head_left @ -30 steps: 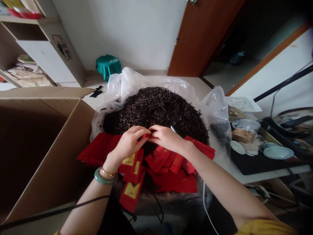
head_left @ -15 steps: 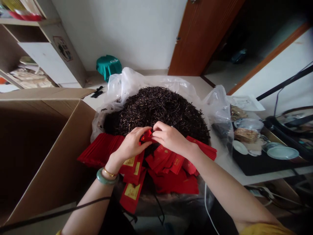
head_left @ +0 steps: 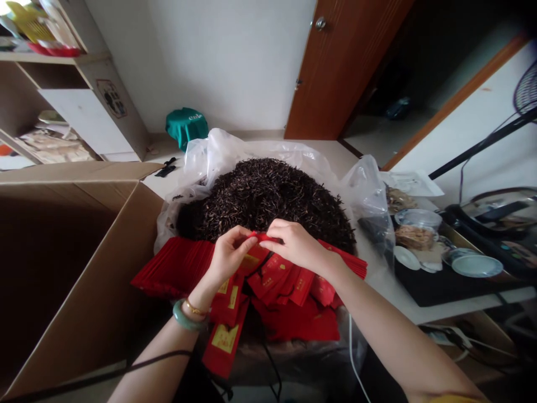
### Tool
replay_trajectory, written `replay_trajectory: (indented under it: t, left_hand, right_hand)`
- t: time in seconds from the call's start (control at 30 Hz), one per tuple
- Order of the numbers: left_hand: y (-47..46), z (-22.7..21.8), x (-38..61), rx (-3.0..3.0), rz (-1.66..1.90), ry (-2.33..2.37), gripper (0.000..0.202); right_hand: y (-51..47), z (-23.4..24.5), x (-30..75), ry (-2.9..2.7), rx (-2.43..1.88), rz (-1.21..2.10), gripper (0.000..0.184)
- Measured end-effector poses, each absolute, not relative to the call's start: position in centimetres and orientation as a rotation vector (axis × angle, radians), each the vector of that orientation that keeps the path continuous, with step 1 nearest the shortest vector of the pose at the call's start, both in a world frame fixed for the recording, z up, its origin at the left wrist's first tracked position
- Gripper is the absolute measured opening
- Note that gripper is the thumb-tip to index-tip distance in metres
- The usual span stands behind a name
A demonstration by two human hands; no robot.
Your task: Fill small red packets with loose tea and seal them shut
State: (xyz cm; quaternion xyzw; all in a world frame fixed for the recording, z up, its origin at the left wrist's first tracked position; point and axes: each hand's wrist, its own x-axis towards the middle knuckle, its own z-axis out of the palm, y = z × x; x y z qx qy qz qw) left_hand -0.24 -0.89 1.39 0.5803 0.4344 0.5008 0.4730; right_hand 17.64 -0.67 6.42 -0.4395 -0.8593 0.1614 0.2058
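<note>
A big heap of dark loose tea leaves [head_left: 268,198] lies in a clear plastic bag [head_left: 218,151] in front of me. My left hand [head_left: 229,254] and my right hand [head_left: 293,243] meet at the heap's near edge, both pinching the top of one small red packet [head_left: 258,246]. Below the hands lie several more red packets with gold labels [head_left: 277,291]. A stack of flat red packets [head_left: 172,266] fans out to the left. A green bangle [head_left: 187,319] circles my left wrist.
An open cardboard box [head_left: 71,257] stands at the left. A dark tray [head_left: 444,280] with small dishes and bowls sits at the right, beside a kettle [head_left: 495,210]. Behind are a shelf unit [head_left: 75,95], a green stool [head_left: 185,124] and a brown door [head_left: 335,61].
Both hands stay pinched on the red packet; it has turned flatter between the fingers. The camera tilted slightly, shifting the scene down in view.
</note>
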Motion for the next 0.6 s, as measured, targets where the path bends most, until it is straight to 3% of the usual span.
replay_trajectory:
  t: [0.17, 0.33, 0.47, 0.6]
  left_hand:
    - [-1.2, 2.1, -0.1, 1.381, 1.173, 1.049, 0.024]
    - [-1.2, 2.6, -0.4, 1.328, 0.936, 1.0, 0.048]
    - [-1.3, 2.4, -0.1, 1.145, 0.914, 0.971, 0.044]
    - [-1.4, 2.3, 0.1, 0.991, 0.93, 0.952, 0.046]
  right_hand:
    - [-0.3, 6.5, 17.4, -2.375, -1.198, 0.496, 0.019]
    - [0.1, 6.5, 17.4, -2.286, -1.133, 0.505, 0.025]
    - [0.2, 6.4, 16.9, -2.074, -1.185, 0.646, 0.007]
    - [0.1, 6.3, 16.5, -1.861, -1.277, 0.861, 0.03]
